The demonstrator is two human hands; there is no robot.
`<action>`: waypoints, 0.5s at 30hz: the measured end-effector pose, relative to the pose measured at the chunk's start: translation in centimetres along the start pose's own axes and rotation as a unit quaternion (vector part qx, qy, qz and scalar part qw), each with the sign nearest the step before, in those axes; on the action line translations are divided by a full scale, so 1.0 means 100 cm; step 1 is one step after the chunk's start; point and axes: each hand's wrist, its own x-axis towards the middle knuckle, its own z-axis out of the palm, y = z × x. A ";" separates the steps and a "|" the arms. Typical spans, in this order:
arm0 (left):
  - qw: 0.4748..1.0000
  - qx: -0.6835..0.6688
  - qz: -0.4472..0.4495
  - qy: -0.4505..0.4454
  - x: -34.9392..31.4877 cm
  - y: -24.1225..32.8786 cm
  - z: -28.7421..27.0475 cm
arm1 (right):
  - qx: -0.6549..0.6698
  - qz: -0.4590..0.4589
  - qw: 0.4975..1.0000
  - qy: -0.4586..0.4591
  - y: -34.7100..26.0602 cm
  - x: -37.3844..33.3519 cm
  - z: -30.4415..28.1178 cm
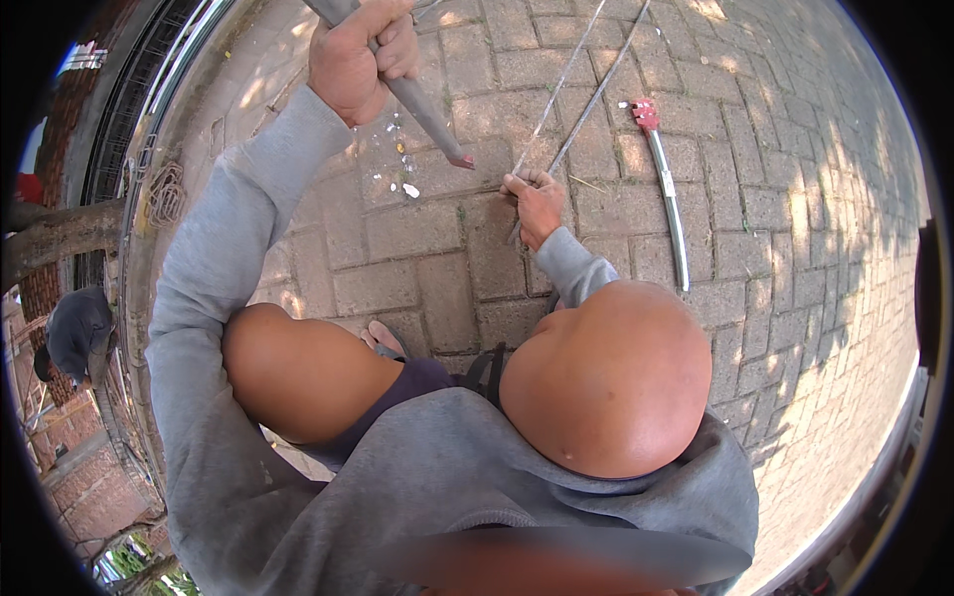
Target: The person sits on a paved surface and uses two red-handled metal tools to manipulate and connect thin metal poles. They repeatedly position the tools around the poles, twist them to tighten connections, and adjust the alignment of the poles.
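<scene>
I squat on brick paving (417, 278), both knees bare and in view. My left hand (358, 55) is raised at the top and grips a thick grey metal bar (422, 109). The bar slants down to the right, and its reddish tip (462, 159) hangs just above the bricks. My right hand (537, 204) is low on the paving, closed around two thin steel rods (581, 94) that run away toward the top edge. The bar's tip is a short way left of my right hand.
A long metal tool with a red head (664, 179) lies on the bricks to the right of the rods. Small white bits (407, 187) are scattered under the bar. A coil of wire (164, 194) and a metal railing are at the left, where another person in grey (75, 333) crouches.
</scene>
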 end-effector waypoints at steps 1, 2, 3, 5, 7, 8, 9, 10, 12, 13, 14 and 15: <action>1.000 -0.010 0.001 -0.025 0.007 -0.001 0.004 | 0.011 -0.003 1.000 0.003 -0.001 -0.001 0.000; 0.999 -0.018 0.001 -0.051 0.012 -0.003 0.006 | 0.010 0.004 1.000 0.005 -0.002 -0.001 0.001; 0.998 -0.017 0.006 -0.056 0.016 -0.007 0.009 | 0.010 0.009 1.000 0.011 -0.003 -0.001 0.002; 0.998 -0.017 0.013 -0.067 0.022 -0.018 0.013 | 0.014 0.012 1.000 0.014 -0.006 -0.001 0.004; 0.994 -0.041 0.018 -0.101 0.026 -0.025 0.014 | 0.025 0.015 1.000 0.012 -0.008 -0.002 0.005; 0.991 -0.054 0.020 -0.119 0.028 -0.027 0.014 | 0.022 0.017 1.000 0.004 -0.008 -0.002 0.005; 0.989 -0.059 0.017 -0.131 0.030 -0.028 0.015 | 0.019 0.018 1.000 0.002 -0.009 -0.003 0.004; 0.987 -0.064 0.014 -0.143 0.030 -0.028 0.015 | 0.011 0.028 1.000 0.004 -0.010 -0.003 0.004; 0.986 -0.060 0.020 -0.155 0.031 -0.029 0.018 | 0.017 0.033 0.999 -0.003 -0.011 -0.003 0.002; 0.986 -0.052 0.028 -0.155 0.031 -0.030 0.020 | 0.022 0.033 0.999 -0.012 -0.011 -0.003 0.002; 0.987 -0.044 0.036 -0.153 0.032 -0.031 0.022 | 0.019 0.038 0.999 -0.010 -0.011 -0.002 0.001; 0.984 -0.051 0.039 -0.165 0.032 -0.033 0.024 | 0.022 0.038 0.999 -0.016 -0.011 -0.001 0.001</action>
